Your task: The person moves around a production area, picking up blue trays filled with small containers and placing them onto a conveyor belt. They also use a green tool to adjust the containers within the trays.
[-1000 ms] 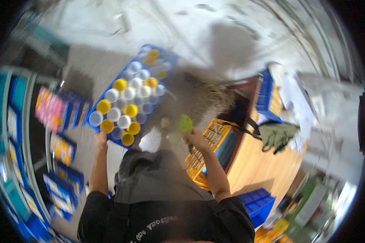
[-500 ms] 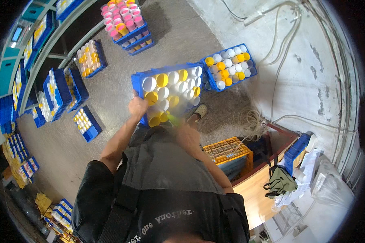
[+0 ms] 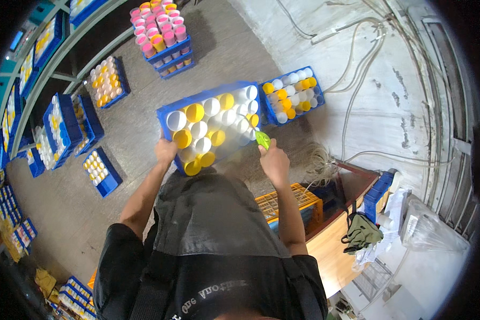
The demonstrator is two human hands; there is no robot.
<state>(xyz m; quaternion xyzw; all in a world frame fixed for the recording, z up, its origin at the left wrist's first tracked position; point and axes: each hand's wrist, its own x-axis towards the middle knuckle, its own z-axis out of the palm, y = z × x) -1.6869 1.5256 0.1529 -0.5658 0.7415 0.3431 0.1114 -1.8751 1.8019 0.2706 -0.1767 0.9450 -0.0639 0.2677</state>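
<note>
My left hand (image 3: 166, 151) is closed on the near left side of a blue plastic crate (image 3: 162, 118), tilted in front of me. White and yellow cups (image 3: 198, 129) stand in rows inside it, open ends toward me. At the crate's right side, my right hand (image 3: 275, 162) grips a bright green tool (image 3: 262, 140), whose thin rod points up and left over the cups. Its exact kind I cannot make out. A hazy blur covers the crate's middle and right cups, and its near right corner is hard to see.
Another blue crate of cups (image 3: 266, 101) stands close behind on the right. Farther off are stacked crates with pink-filled cups (image 3: 168, 37), more crates at left, and shelving. An orange plastic crate (image 3: 269, 204) and a wooden table (image 3: 325, 258) lie to my right, beside a white wall.
My right hand has moved right and up, from low in front of the crate to its right side, carrying the green tool. The crate appears shifted left in view; my left hand still holds it.
</note>
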